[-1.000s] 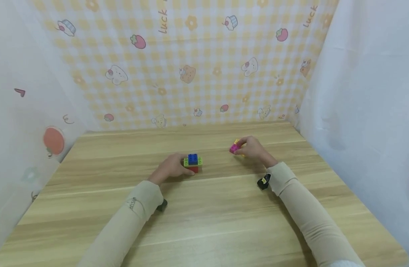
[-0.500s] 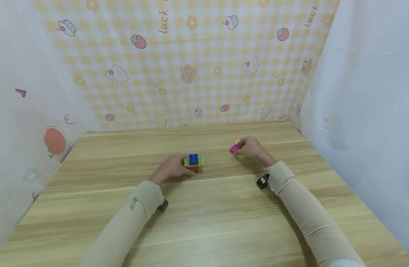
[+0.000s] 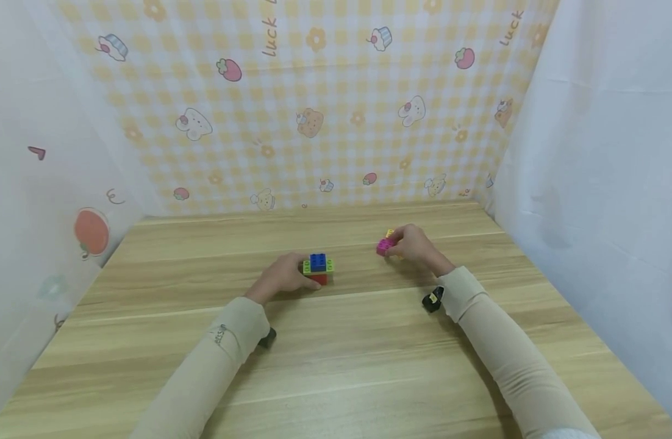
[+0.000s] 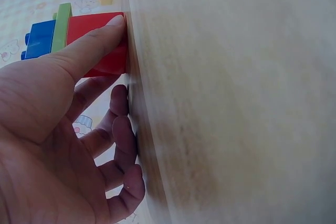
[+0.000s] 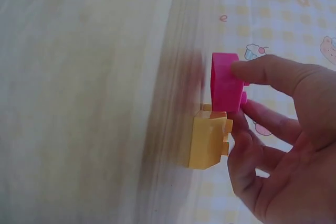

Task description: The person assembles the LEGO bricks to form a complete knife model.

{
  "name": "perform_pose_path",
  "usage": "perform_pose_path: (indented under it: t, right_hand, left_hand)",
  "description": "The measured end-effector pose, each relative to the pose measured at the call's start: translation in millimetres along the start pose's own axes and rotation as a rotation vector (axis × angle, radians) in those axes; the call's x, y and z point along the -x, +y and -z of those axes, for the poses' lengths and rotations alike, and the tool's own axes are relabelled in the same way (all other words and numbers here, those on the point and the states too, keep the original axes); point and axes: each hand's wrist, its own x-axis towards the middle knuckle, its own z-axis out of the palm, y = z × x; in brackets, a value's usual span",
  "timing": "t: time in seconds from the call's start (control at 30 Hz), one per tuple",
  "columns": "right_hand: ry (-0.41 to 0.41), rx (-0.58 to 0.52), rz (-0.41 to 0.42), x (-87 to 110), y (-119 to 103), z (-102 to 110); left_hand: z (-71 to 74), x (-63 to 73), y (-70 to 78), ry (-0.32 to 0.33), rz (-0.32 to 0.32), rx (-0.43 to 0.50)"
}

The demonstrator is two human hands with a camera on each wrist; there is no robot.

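Observation:
My left hand (image 3: 283,272) pinches the red brick (image 4: 100,24) at the bottom of a small stack, thumb along its near side. A lime green plate (image 4: 62,27) lies over the red one, and a blue brick (image 3: 318,262) tops it. The stack stands on the table, upright. Farther right, my right hand (image 3: 414,244) holds a pink brick (image 5: 226,82) between thumb and fingers. Its hollow underside shows in the right wrist view, just off the table. Close by it stands a yellow brick (image 5: 206,140), partly hidden behind the hand in the head view.
The wooden table (image 3: 336,366) runs back to a checked, patterned curtain (image 3: 336,91). White sheets hang at the left and right sides. Black wrist cameras, such as the right one (image 3: 433,299), sit under both sleeves, low over the wood.
The pink brick in my right hand has tilted very slightly and looks more level. My left hand and the stack keep their place.

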Motion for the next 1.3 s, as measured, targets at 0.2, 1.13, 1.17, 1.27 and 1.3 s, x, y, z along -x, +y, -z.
perform_pose_path:
  t: [0.2,1.13,1.17,1.27,1.3]
  right_hand:
    - [0.000,0.043,0.091,1.1,-4.4,1.7]
    - [-0.112,-0.101,0.275,14.1,-46.1,-13.5]
    - [-0.112,-0.100,0.276,13.7,-47.4,-14.4]
    - [-0.116,-0.102,0.277,13.6,-52.6,-16.9]
    - [-0.119,-0.105,0.277,13.8,-54.6,-17.6]
  left_hand:
    - [-0.2,-0.8,0.6,-0.002,0.007,-0.009]
    - [-1.3,-2.8,-2.1,-0.002,0.027,-0.021]
    - [-1.2,-2.8,-2.1,-0.002,0.031,-0.023]
    - [-0.8,-2.7,-1.7,0.000,0.042,-0.022]
    - [-0.6,-2.5,-1.5,0.000,0.045,-0.020]
